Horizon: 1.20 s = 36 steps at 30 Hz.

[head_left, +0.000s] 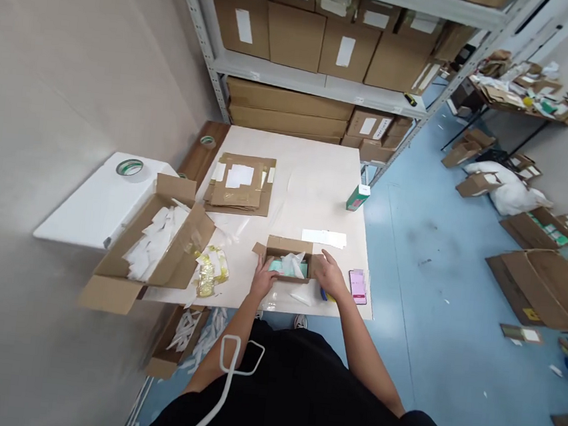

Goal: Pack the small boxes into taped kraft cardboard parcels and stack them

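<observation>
A small open cardboard box (pixel 287 247) stands near the front edge of the white table (pixel 311 189). Inside it lie a teal item and crumpled white wrapping (pixel 292 265). My left hand (pixel 263 278) grips the box's left side, fingers curled over its wall. My right hand (pixel 329 274) rests against the box's right side with fingers bent around the flap. A pink phone (pixel 358 286) lies just right of my right hand.
A big open carton of white packets (pixel 158 244) sits at the left, yellow packets (pixel 211 269) beside it. Flattened cardboard (pixel 240 183), a green box (pixel 358 197), a white label strip (pixel 324 238), tape rolls (pixel 129 168). Shelves of cartons (pixel 325 43) behind; boxes litter the blue floor.
</observation>
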Tool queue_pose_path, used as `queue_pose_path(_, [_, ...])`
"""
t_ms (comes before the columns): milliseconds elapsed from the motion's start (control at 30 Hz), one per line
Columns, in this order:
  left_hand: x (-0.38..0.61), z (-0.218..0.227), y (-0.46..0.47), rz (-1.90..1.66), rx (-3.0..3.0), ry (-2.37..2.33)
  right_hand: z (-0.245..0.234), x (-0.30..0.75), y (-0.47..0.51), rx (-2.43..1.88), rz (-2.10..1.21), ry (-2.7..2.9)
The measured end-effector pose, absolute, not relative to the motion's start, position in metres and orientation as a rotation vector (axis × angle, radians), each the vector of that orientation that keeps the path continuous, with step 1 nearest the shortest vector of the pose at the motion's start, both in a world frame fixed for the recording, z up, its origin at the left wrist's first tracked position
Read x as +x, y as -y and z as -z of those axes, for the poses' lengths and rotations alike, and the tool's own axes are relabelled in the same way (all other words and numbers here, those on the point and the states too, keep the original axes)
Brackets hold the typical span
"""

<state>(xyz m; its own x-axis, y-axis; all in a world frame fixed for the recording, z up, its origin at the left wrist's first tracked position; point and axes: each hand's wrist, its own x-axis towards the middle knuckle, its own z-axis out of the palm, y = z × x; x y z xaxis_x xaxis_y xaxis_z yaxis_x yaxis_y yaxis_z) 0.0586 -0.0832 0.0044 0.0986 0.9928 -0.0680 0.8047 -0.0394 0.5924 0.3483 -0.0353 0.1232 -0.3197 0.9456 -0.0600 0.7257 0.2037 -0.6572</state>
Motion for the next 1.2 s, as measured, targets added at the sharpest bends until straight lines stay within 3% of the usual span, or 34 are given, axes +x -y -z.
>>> queue_pose_path(233, [0.023, -0.002, 0.069, -0.541, 1.798, -1.841, -0.099, 0.321, 0.060, -1.853, -0.944, 2.024])
queue_pose_path(367, [-0.012, 0.007, 0.082, -0.628, 1.260, -2.000, -0.082, 0.307, 0.075, -2.001, -0.947, 1.929])
queue_pose_path(500, [-0.033, 0.023, 0.081, -0.549, 0.898, -1.710, -0.064, 0.297, 0.091, -2.067, -0.909, 1.856])
queue_pose_path(667, [-0.019, 0.030, 0.054, -0.810, 0.772, -1.417, -0.053, 0.287, 0.110, -2.043, -0.864, 1.747])
queue_pose_path(833, [-0.003, 0.017, 0.030, -0.923, 1.088, -1.372, -0.046, 0.288, 0.113, -2.077, -0.849, 1.524])
queue_pose_path(1033, [0.003, 0.013, 0.029, -0.415, 1.721, -1.306, -0.030, 0.297, 0.095, -2.203, -0.975, 1.230])
queue_pose_path(1200, [-0.010, 0.016, 0.039, -0.179, 1.990, -1.245, -0.021, 0.282, 0.084, -2.158, -1.070, 1.454])
